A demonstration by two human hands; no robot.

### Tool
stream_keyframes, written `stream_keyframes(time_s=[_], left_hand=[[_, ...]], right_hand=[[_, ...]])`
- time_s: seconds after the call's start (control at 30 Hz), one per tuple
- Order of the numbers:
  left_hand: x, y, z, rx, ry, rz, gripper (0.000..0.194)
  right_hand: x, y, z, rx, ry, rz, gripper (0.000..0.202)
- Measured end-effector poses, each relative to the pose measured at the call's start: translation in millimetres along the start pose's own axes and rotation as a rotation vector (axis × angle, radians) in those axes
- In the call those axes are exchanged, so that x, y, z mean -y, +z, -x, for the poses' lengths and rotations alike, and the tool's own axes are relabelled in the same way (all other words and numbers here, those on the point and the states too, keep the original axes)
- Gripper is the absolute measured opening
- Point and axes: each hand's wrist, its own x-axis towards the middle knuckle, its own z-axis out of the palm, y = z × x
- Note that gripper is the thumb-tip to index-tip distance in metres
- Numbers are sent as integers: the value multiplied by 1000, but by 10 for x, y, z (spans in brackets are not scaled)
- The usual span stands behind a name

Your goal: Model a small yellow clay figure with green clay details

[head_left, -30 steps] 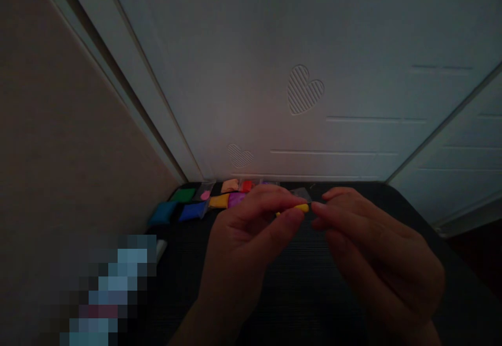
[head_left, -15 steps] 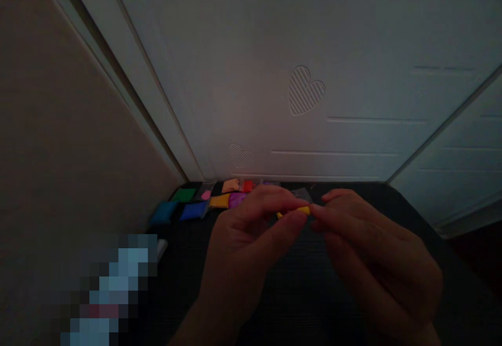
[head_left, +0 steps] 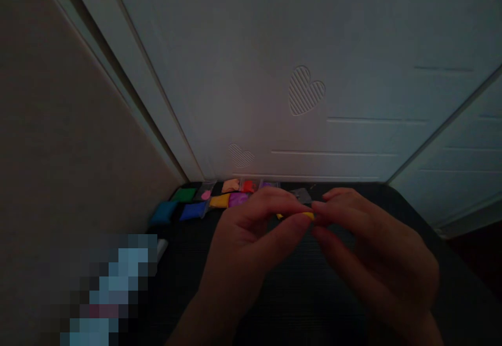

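My left hand (head_left: 251, 241) pinches a small piece of yellow modelling clay (head_left: 308, 215) between thumb and forefinger, above the dark table. Only the clay's right end and a bit of yellow lower left of the fingers show; the rest is hidden behind them. From the right, my right hand (head_left: 380, 246) meets the clay with its forefinger tip at the exposed end. Its thumb stays a little below, apart from the forefinger, and nothing is seen gripped between them.
Along the back of the dark table (head_left: 290, 304) lie packets of coloured clay, among them a blue packet (head_left: 193, 210), a green packet (head_left: 184, 195) and a yellow packet (head_left: 219, 200). A white panel (head_left: 251, 74) with embossed hearts stands behind. A blurred-out patch covers the lower left.
My right thumb has moved up and left toward the clay, and the right forefinger sits slightly nearer its end. Less yellow shows now. My left hand has shifted slightly right.
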Motion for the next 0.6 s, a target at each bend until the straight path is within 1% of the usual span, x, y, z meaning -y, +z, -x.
stream_keyframes(time_s=[0.17,0.23,0.37,0.43,0.6], left_hand=[[-12,-34,3,67,-24,-27,10],[-19,-33,7,55,-7,-16,10],[-35,-17,8,-3,0,-29,10],[-41,-14,6,6,-12,-42,9],[-47,-21,14,32,-16,-35,10]], right_hand=[[-19,23,9,17,20,16,37],[-7,31,11,-25,32,1,34],[22,43,0,-119,51,-33,26],[25,48,-7,-127,58,-53,25],[7,54,2,-102,38,-81,27]])
